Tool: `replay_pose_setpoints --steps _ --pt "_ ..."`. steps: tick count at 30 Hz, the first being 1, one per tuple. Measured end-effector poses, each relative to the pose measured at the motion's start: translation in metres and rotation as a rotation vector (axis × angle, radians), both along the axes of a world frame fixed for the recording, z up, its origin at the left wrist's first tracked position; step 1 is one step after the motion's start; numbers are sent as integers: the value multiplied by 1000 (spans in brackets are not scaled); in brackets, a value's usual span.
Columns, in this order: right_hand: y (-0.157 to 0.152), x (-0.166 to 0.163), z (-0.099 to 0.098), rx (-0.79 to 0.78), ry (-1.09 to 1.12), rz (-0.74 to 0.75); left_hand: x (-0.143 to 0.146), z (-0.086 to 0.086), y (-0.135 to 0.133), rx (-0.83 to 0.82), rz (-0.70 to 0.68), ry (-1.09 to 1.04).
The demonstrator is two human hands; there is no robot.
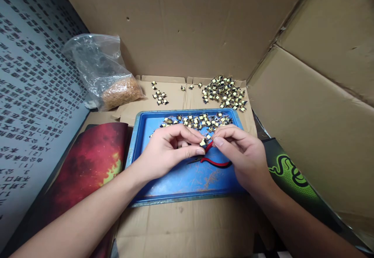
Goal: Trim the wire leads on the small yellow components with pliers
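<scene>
Between the thumb and fingers of my left hand [172, 147] is a small transformer coil [202, 143] with yellow tape and a black base. My right hand [238, 149] is closed in a pinch just right of the coil; whatever its fingertips hold is too small to make out. Below both hands, red-handled cutters [216, 162] lie on the blue tray [181, 190], their jaws partly hidden by my left hand. Many similar coils [197, 121] with thin copper wires are spread along the tray's far side.
Behind the tray, a heap of coils [224, 90] sits on cardboard at the right, with a smaller group [159, 97] at the left. A clear plastic bag [117, 90] holds copper-coloured wire scraps. Cardboard walls [189, 28] rise behind and at the right. Wire bits litter the tray.
</scene>
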State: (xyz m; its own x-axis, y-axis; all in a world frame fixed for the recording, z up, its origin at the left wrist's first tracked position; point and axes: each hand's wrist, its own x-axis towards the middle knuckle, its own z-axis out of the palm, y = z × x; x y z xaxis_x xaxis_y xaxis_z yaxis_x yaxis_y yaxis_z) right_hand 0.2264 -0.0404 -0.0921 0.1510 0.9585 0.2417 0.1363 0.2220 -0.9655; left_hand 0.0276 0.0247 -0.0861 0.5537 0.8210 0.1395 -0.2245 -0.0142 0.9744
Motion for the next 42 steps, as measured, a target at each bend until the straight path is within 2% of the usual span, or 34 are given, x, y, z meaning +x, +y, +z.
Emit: replay_pose_setpoints --steps 15,17,21,23,27,30,32,36,39,42 --pt "0 -2 -7 -108 268 140 0 2 -1 177 47 7" --pt "-1 -3 -6 -30 164 92 -1 3 -2 163 67 21" --pt "-7 -7 -1 289 -243 -120 -1 5 -3 54 77 57" --pt "-10 -8 2 379 -367 -189 -1 6 -4 16 56 57" --pt "-10 -9 5 433 -437 -232 0 7 -4 -1 23 32" --pt "-8 -6 5 463 -397 -144 0 8 -4 12 20 32" --pt "-7 -3 5 396 -320 -80 0 8 -4 29 22 44" --pt "-5 1 5 24 -109 -14 -2 7 -4 74 28 99" --pt "-2 5 5 -223 136 133 -3 6 -4 120 35 144" --pt "2 8 4 -396 332 267 -3 6 -3 170 -4 172"
